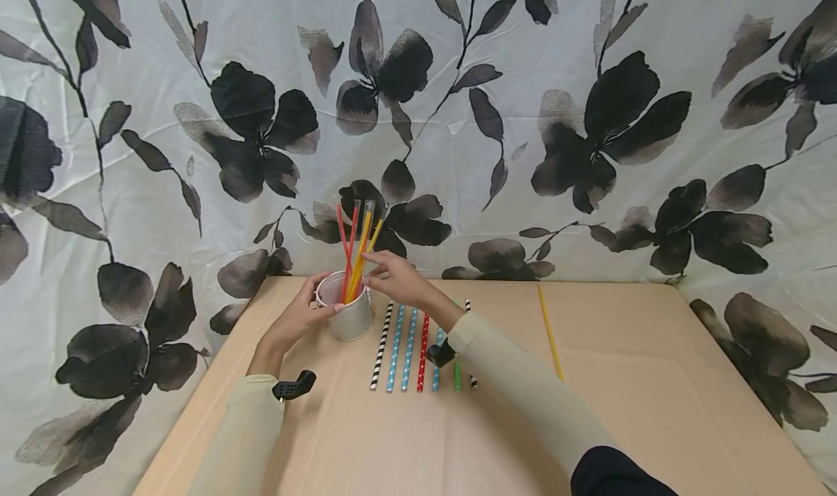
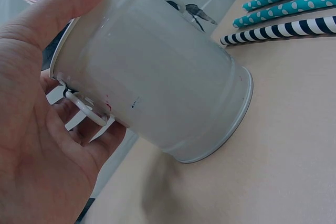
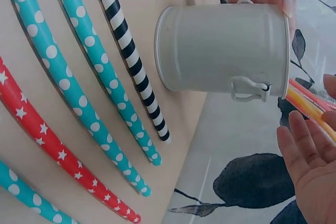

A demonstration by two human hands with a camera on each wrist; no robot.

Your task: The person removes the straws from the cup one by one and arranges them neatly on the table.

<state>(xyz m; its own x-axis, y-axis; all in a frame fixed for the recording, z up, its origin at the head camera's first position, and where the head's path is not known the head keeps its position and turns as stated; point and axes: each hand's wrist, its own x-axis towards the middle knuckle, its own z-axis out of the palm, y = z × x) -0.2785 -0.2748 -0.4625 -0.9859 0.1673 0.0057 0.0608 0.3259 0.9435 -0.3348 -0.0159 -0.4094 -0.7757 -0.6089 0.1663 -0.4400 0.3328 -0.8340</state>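
Observation:
My left hand [image 1: 304, 311] grips the small white metal bucket [image 1: 353, 320] by its rim, thumb on the near side and fingers around the back. In the left wrist view a little handle [image 2: 86, 109] shows between palm and wall. Red straws [image 1: 343, 238] and yellow straws [image 1: 358, 260] stand in the bucket, leaning and sticking well above the rim. Beside them, my right hand [image 1: 395, 274] pinches at the yellow straws just over the rim. In the right wrist view its fingers [image 3: 302, 140] lie along the straws, and part of the thumb is cut off.
Right of the bucket lies a row of patterned straws: black-and-white striped [image 1: 382, 347], teal dotted [image 1: 395, 351], red starred [image 1: 423, 354] and green [image 1: 457, 378]. My right forearm covers part of it. A single yellow straw [image 1: 551, 332] lies farther right. Floral cloth [image 1: 490, 118] hangs behind the table.

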